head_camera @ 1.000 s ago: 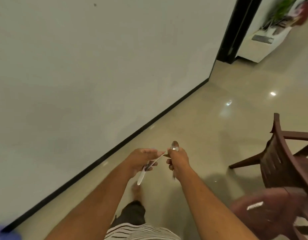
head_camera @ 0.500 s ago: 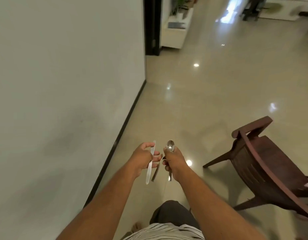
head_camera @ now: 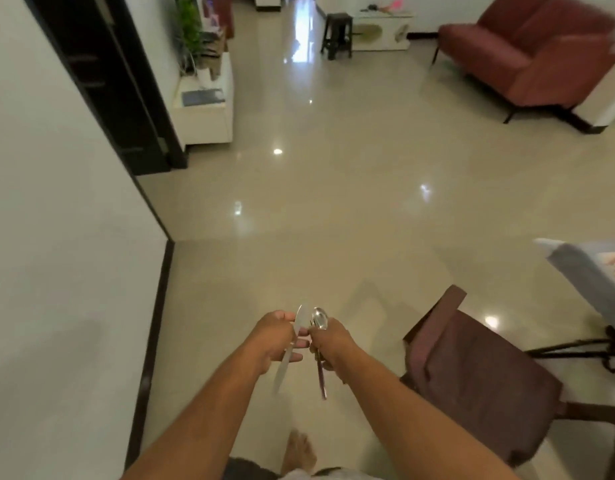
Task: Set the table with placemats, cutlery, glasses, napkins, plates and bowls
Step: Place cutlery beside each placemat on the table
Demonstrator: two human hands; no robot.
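Observation:
My left hand (head_camera: 276, 336) grips a silver table knife (head_camera: 288, 351), blade tip up and handle slanting down. Just to its right, my right hand (head_camera: 330, 344) grips a spoon (head_camera: 319, 318) with its bowl sticking up above the fist; a thin handle (head_camera: 321, 379) hangs below the fist, perhaps with other cutlery hidden in the hand. Both hands are held close together over the floor in front of me. The grey-clothed corner of the table (head_camera: 576, 268) shows at the right edge.
A dark red chair (head_camera: 479, 375) stands to my right, between me and the table. A white wall (head_camera: 57, 237) runs along my left with a dark doorway (head_camera: 102, 74). Farther off are a white cabinet (head_camera: 204, 112), a red sofa (head_camera: 527, 53) and a small stool (head_camera: 337, 34).
The view has swung right from the wall towards the room; the sofa and table corner have come into sight. The knife has parted from the spoon and now sits upright in my left hand.

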